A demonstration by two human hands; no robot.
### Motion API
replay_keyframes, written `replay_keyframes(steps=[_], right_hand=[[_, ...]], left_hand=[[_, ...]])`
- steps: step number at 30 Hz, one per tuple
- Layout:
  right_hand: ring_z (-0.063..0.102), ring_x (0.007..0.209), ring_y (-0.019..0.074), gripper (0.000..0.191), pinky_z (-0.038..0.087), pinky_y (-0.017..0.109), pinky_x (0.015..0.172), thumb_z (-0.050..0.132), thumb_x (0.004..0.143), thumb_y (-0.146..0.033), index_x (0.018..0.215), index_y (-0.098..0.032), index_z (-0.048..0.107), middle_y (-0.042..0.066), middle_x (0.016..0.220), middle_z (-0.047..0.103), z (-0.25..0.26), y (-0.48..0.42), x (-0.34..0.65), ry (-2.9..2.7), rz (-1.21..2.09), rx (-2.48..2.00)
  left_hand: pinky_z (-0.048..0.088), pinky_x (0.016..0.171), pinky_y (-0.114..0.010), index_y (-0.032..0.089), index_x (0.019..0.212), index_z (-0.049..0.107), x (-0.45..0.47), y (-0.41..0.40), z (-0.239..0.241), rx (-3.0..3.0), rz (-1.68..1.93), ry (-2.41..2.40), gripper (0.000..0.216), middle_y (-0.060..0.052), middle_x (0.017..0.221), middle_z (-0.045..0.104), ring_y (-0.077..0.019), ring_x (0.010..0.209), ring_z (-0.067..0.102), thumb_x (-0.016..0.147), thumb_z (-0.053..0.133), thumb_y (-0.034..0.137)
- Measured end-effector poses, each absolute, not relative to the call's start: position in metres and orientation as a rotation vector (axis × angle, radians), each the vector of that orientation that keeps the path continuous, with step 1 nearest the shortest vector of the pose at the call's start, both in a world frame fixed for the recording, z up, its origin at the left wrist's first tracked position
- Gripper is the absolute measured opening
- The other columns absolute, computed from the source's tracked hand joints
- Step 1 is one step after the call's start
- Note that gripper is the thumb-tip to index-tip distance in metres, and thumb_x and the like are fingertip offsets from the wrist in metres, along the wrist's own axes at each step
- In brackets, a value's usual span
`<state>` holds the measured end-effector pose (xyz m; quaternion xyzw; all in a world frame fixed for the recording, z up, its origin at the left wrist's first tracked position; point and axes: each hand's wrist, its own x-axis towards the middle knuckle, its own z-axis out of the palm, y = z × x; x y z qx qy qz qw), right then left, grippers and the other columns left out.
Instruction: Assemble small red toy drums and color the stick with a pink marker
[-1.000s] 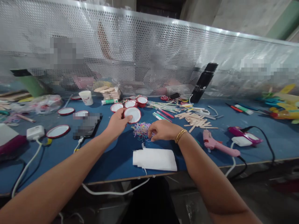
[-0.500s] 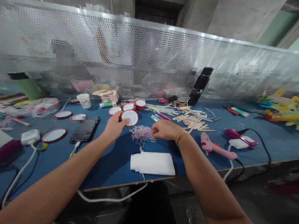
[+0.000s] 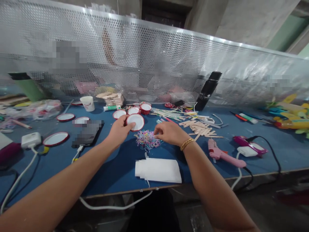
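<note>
A round jar lid (image 3: 135,122) with a white inside and red rim is gripped by its edge in my left hand (image 3: 120,129), thumb on the inner face. It is held just behind a loose heap of coloured rubber bands (image 3: 145,140). My right hand (image 3: 169,132) reaches in from the other side, fingertips pinched together at the heap's right edge. What those fingers hold, if anything, is too small to make out. More red-rimmed lids (image 3: 145,108) lie stacked behind my left hand. A folded white cloth or paper piece (image 3: 158,170) lies nearest the table edge.
Wooden craft sticks (image 3: 199,128) are scattered at right, near a pink glue gun (image 3: 223,154) with its cord. A phone (image 3: 89,135) on a charging cable and a loose lid (image 3: 56,139) lie left. A black bottle (image 3: 208,91) leans against the perforated metal screen (image 3: 135,58).
My right hand has moved slightly left, its fingertips now at the edge of the rubber-band heap. My left hand still holds the lid in nearly the same place.
</note>
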<state>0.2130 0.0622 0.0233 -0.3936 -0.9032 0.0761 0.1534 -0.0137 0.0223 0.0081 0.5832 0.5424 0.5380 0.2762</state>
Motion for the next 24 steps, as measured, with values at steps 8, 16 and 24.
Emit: replay_keyframes(steps=[8, 16, 24], right_hand=[[0.051, 0.121, 0.0251, 0.052, 0.037, 0.042, 0.104, 0.078, 0.075, -0.031, 0.125, -0.03, 0.063, 0.006, 0.133, 0.059, 0.003, 0.063, 0.194, -2.782, 0.458, -0.675], [0.062, 0.092, 0.0154, 0.026, 0.046, 0.03, 0.088, 0.062, 0.08, -0.007, 0.1, -0.019, 0.073, 0.005, 0.103, 0.07, 0.0, 0.077, 0.193, -2.444, 0.395, -0.745], [0.064, 0.086, 0.0162, 0.017, 0.046, 0.028, 0.079, 0.06, 0.084, -0.016, 0.094, -0.018, 0.073, 0.005, 0.095, 0.074, 0.009, 0.078, 0.207, -2.427, 0.283, -1.014]], left_hand=[[0.035, 0.05, -0.025, 0.018, 0.089, 0.059, -0.015, 0.024, 0.005, 1.562, 1.461, 1.483, 0.019, 0.004, 0.066, 0.056, -0.0115, 0.052, 0.046, 0.074, 0.065, 0.028], [0.032, 0.05, -0.024, 0.018, 0.085, 0.059, -0.012, 0.022, 0.01, 1.493, 1.495, 1.444, 0.017, 0.005, 0.062, 0.053, -0.0106, 0.049, 0.042, 0.071, 0.067, 0.023], [0.036, 0.053, -0.024, 0.018, 0.097, 0.058, -0.014, 0.022, 0.01, 1.459, 1.531, 1.413, 0.025, 0.003, 0.07, 0.059, -0.0124, 0.057, 0.052, 0.074, 0.065, 0.021]])
